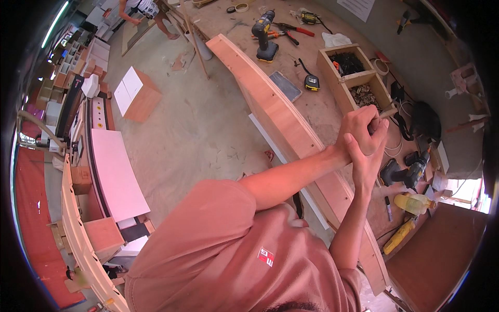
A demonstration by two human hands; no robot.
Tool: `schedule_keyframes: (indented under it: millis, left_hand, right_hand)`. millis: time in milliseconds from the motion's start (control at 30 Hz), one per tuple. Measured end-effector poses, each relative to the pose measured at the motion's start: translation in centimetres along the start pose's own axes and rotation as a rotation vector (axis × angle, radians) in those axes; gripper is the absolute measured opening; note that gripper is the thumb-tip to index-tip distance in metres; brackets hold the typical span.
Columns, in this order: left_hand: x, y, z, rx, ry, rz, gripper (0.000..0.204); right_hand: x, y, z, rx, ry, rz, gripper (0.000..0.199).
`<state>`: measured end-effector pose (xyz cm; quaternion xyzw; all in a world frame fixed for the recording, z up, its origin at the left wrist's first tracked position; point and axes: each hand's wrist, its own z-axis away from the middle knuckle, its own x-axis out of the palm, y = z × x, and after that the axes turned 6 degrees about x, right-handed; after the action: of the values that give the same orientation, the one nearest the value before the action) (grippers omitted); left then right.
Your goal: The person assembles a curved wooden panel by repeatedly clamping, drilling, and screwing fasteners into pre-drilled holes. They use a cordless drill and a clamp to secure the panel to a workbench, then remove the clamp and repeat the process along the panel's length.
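Observation:
My left hand (358, 124) is closed, its fingers curled, and meets my right hand (370, 153) over the workbench. The right hand's fingers and thumb close around the left; a small dark bit shows between them, too hidden to name. Under my forearms runs a long plywood board (283, 117) with small dark holes along its face. Just beyond the hands stands a wooden box (340, 78) with two compartments, one holding black screws (347, 63), the other lighter small hardware (366, 95).
On the bench lie a drill (264, 36), red-handled pliers (288, 32), a tape measure (311, 81), a second drill (408, 170), a marker (389, 209) and a yellow tool (399, 236). A white-topped wooden box (138, 93) sits on the floor. Another person (148, 15) is far left.

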<state>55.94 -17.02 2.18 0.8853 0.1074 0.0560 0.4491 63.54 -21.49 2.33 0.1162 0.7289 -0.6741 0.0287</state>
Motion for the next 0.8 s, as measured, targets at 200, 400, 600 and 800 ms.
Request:
schedule_keyframes:
  millis: [200, 400, 600, 800]
  left_hand:
    - [-0.4, -0.2, -0.4, 0.02, -0.026, -0.008, 0.028]
    - [0.0, -1.8, -2.2, 0.019, -0.029, 0.015, 0.028]
    - [2.2, -4.1, -1.3, -0.045, -0.062, 0.032, 0.028]
    - [2.8, -2.7, 0.4, -0.058, -0.131, 0.076, 0.028]
  right_hand:
    - [0.3, 2.4, -0.3, -0.116, 0.019, 0.177, 0.091]
    - [-0.7, 0.5, -0.4, -0.166, 0.151, 0.114, 0.089]
    - [0.0, 0.8, -0.1, -0.074, 0.204, -0.025, 0.083]
    - [1.3, 1.1, -0.4, -0.054, 0.371, -0.022, 0.078]
